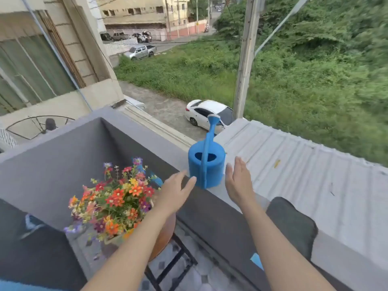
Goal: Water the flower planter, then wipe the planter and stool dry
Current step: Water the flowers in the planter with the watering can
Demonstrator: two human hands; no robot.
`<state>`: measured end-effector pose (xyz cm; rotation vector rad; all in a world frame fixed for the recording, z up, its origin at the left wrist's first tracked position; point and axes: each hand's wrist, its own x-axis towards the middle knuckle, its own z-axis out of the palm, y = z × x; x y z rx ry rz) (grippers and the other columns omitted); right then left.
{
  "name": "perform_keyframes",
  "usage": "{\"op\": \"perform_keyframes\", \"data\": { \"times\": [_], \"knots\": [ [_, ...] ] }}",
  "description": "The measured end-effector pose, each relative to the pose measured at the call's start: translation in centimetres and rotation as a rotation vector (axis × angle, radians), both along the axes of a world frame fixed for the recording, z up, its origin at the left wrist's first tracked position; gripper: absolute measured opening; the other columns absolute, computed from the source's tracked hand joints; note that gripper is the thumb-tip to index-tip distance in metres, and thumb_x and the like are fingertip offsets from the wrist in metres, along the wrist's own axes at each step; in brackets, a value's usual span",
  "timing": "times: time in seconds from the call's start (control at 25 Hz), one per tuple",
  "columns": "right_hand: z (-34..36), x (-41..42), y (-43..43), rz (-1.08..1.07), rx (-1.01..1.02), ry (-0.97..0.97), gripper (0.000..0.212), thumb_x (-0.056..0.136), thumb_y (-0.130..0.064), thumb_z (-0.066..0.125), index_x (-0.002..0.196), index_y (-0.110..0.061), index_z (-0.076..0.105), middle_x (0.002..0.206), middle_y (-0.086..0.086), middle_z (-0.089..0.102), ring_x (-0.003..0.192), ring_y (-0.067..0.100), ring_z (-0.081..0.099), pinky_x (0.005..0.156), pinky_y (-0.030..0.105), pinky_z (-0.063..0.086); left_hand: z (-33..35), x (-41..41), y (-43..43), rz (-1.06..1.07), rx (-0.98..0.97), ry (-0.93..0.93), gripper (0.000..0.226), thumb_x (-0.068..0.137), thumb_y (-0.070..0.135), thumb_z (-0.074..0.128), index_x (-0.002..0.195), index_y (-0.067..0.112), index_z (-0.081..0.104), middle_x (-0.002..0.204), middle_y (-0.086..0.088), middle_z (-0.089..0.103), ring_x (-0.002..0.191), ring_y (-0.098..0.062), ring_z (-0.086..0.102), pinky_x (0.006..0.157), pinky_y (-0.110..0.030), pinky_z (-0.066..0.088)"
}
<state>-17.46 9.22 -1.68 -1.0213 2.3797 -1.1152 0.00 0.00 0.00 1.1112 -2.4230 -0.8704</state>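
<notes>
Both hands (206, 185) flat-fingered, flanking blue watering can (206, 162), not gripping.

One watering can (206, 166), one flower planter (117, 238), one stool (165, 229), one cloth (291, 223), two hands (174, 192) (239, 181).

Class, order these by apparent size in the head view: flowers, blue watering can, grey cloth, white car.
Flowers
Grey cloth and blue watering can: too alike to rank
White car: looks smallest, only because it is far away
</notes>
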Motion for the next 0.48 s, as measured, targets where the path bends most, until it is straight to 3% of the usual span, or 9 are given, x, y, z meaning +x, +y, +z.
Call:
{"op": "perform_keyframes", "data": {
  "times": [0.08,0.16,0.24,0.32,0.48],
  "knots": [
    [-2.9,-0.8,0.2,0.01,0.121,-0.004,0.057,0.104,-0.033,0.025,0.151,-0.002,0.014,0.161,0.014,0.013,0.149,0.024,0.009,0.121,0.037,0.005,-1.6,-1.7,0.3,0.008,0.072,0.033,0.062,0.09,0.057,0.044,0.135,0.015,0.048,0.134,-0.002,0.055,0.121,-0.013,0.051,0.104,-0.036,0.04],
    [-5.9,-0.9,0.5,0.05,0.262,0.028,0.059,0.103,-0.034,0.026,0.151,-0.002,0.013,0.161,0.015,0.011,0.149,0.027,0.008,0.12,0.038,0.004,-2.8,-2.8,1.1,0.041,0.147,0.151,0.048,0.087,0.056,0.05,0.12,0.023,0.057,0.12,0.003,0.063,0.11,-0.007,0.057,0.098,-0.035,0.046],
    [-8.5,-1.6,0.2,0.069,0.36,0.103,0.06,0.103,-0.036,0.027,0.151,-0.003,0.013,0.161,0.015,0.009,0.149,0.028,0.006,0.119,0.038,0.003,-4.1,-4.6,1.1,0.149,0.219,0.303,0.027,0.085,0.05,0.057,0.101,0.029,0.057,0.102,0.006,0.066,0.097,-0.004,0.061,0.091,-0.034,0.05],
    [-10.1,-2.1,-0.2,0.088,0.425,0.186,0.062,0.102,-0.038,0.026,0.151,-0.004,0.012,0.161,0.014,0.007,0.149,0.029,0.004,0.119,0.039,0.002,-4.8,-6.1,0.9,0.22,0.302,0.412,0.028,0.081,0.054,0.059,0.094,0.029,0.056,0.093,0.007,0.066,0.092,-0.007,0.063,0.087,-0.033,0.05],
    [-11.8,-2.0,-0.6,0.078,0.449,0.338,0.077,0.088,-0.046,0.0,0.152,-0.006,0.014,0.162,0.012,0.01,0.149,0.028,0.005,0.119,0.04,0.005,-5.1,-9.0,0.8,0.286,0.351,0.499,0.029,0.078,0.056,0.055,0.075,0.027,0.054,0.072,-0.005,0.061,0.071,-0.017,0.058,0.068,-0.025,0.045]
  ]
}}
